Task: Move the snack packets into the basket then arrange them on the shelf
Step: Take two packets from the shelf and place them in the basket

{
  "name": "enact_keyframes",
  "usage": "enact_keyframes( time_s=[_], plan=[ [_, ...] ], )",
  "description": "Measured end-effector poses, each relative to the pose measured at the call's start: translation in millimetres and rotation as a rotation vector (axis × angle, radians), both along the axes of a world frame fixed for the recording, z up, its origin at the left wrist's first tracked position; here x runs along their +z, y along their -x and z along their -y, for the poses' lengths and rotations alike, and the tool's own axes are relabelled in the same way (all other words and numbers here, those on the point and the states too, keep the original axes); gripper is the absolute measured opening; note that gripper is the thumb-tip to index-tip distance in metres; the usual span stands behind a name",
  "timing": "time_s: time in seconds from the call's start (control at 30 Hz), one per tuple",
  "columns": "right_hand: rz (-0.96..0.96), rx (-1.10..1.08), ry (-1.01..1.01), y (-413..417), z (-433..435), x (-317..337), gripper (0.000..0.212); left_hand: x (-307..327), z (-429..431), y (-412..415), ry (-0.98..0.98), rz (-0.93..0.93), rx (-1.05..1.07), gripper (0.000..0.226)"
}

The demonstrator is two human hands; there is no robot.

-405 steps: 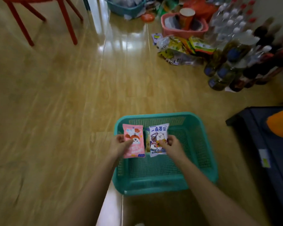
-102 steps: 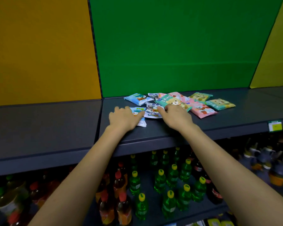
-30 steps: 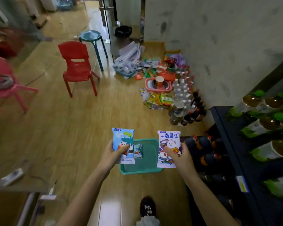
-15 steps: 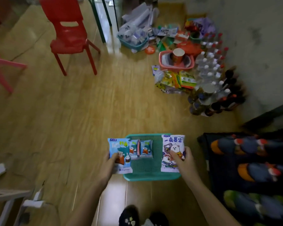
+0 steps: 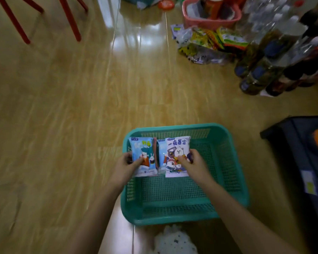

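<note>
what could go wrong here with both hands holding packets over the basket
1. The left hand holds the blue packet right over the left rim of the teal basket, so if dropped it may land partly on the floor.
2. The right hand grips the white packet above other packets lying in the basket; set down carelessly, it could cover or crush them.
</note>
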State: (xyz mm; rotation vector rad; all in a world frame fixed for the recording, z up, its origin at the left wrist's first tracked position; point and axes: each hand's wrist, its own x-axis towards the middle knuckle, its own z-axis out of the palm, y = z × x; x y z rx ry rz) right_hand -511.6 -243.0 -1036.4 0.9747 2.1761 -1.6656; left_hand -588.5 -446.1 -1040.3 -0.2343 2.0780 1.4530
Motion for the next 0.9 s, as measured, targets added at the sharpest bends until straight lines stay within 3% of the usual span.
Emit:
enact_keyframes(
  time_s=[0.13, 0.23, 0.37, 0.67, 0.77, 0.9],
  plan=[
    [-0.034, 0.020, -0.002, 16.7, 2.3, -22.6, 0.036, -27.3, -5.9, 4.9, 0.027, -0.072, -0.012, 0.012],
    [0.002, -0.001, 0.012, 22.8, 2.2, -25.1, 0.041, -32.0, -5.8, 5.0, 0.099, -0.110, 0.053, 0.025],
    [0.025, -0.022, -0.015, 25.1, 4.4, -26.0, 0.041, -28.1, -8.8, -0.3, 0.242, -0.239, 0.036, 0.024],
    [0.088, 0.037, -0.362, 24.8, 10.1, -36.2, 0.042, -30.7, -16.7, -2.9, 0.558, -0.409, -0.131, 0.030],
    [0.081, 0.092, -0.417, 20.5, 5.5, 1.5, 0.035, 3.9, -11.9, -2.2, 0.634, -0.437, -0.200, 0.033],
    [0.002, 0.128, -0.423, 9.9, -12.4, 108.2, 0.012, 108.7, -3.2, 5.9, 0.628, -0.521, -0.299, 0.018]
  ],
)
